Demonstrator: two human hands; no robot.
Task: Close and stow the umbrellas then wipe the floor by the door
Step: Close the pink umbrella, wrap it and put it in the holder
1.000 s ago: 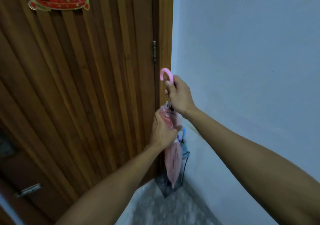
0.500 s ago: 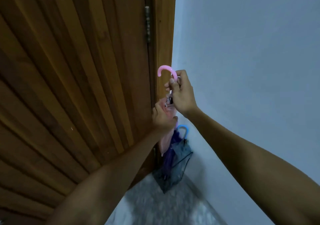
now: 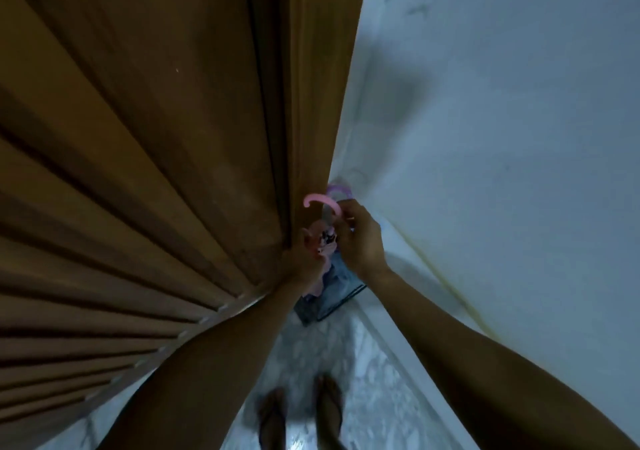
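A folded pink umbrella with a pink hooked handle stands upright in the corner, its lower end inside a dark wire umbrella stand. My left hand is wrapped around its folded canopy from the door side. My right hand pinches the shaft just under the hook. A second, purple curved handle shows just behind the pink one. The umbrella's tip is hidden inside the stand.
A ribbed wooden door fills the left side. A pale wall runs along the right. Speckled light floor lies below, with my two feet standing on it near the bottom edge.
The view has tilted down toward the floor. Both hands have lowered the pink umbrella into the stand, and my feet have come into view.
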